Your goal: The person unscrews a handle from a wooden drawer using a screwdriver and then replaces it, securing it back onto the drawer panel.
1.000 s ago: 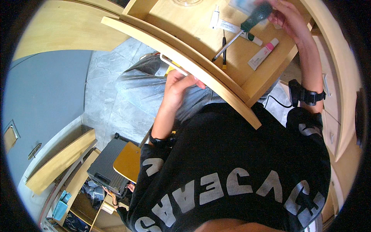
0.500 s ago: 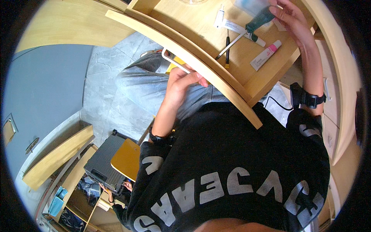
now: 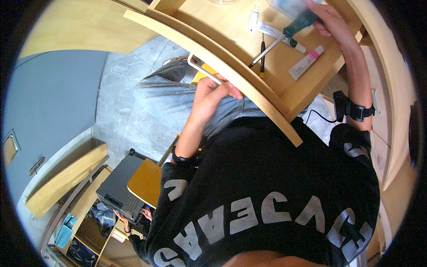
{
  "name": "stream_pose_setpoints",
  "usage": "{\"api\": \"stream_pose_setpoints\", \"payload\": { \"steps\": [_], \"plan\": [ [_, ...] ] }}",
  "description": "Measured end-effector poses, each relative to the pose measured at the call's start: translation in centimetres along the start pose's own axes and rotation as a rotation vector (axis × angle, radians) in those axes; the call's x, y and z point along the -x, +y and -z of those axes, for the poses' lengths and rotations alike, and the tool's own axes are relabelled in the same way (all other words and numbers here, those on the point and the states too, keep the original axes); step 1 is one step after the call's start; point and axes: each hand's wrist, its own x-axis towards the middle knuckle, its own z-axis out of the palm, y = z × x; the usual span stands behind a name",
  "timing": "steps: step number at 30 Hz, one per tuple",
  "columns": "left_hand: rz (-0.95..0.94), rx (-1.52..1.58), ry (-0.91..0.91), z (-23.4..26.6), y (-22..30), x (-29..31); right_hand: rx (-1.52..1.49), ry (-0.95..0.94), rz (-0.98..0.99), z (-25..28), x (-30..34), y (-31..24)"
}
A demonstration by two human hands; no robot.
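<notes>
My left hand (image 3: 218,92) is closed around the white handle (image 3: 202,69) on the front of a pulled-out wooden drawer (image 3: 222,55). Inside the drawer, my right hand (image 3: 331,20) has its fingers curled about the end of a screwdriver (image 3: 300,24) with a dark green handle and a long metal shaft. Whether the screwdriver is lifted off the drawer bottom, I cannot tell. Around it lie a white tube with a pink cap (image 3: 307,63), a white tube (image 3: 269,30), a smaller tube (image 3: 253,18) and a thin black-and-yellow screwdriver (image 3: 262,58).
Clear bluish plastic (image 3: 289,6) lies at the drawer's far side. My jeans-clad legs (image 3: 173,100) are under the drawer front. At lower left, another person's hand (image 3: 122,218) touches a dark grey case (image 3: 126,184) beside a yellow-brown seat (image 3: 146,182). A grey door (image 3: 53,102) stands at left.
My right hand has turned, and its curled fingers now show below the screwdriver's handle. The screwdriver has shifted very slightly. My left hand stays on the drawer handle.
</notes>
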Motion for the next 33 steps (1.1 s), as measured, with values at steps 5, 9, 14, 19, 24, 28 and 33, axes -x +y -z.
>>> {"api": "stream_pose_setpoints", "payload": {
  "steps": [5,9,14,19,24,28,33],
  "plan": [
    [0.011,-0.052,0.016,0.1,-0.1,0.1,-0.019,-0.043,0.262,-0.7,-0.1,0.3],
    [0.017,-0.032,-0.048,0.5,-0.2,-0.3,-0.138,-0.023,0.203,-1.6,1.2,-1.9],
    [0.038,0.002,-0.017,0.4,-0.3,-0.2,0.137,-0.038,0.211,2.5,-1.4,2.2],
    [0.075,0.012,0.011,0.2,0.0,-0.2,0.136,-0.073,0.192,2.4,-1.6,2.2],
    [0.102,0.102,0.028,0.0,-0.3,-0.4,-0.005,-0.131,0.318,1.0,-0.4,1.4],
    [0.113,0.099,0.042,0.1,-0.2,-0.4,0.212,-0.209,0.186,1.6,-1.5,1.3],
    [0.095,0.138,0.043,0.4,-0.8,-0.7,0.232,-0.167,0.317,0.8,-0.9,1.4]
  ]
}}
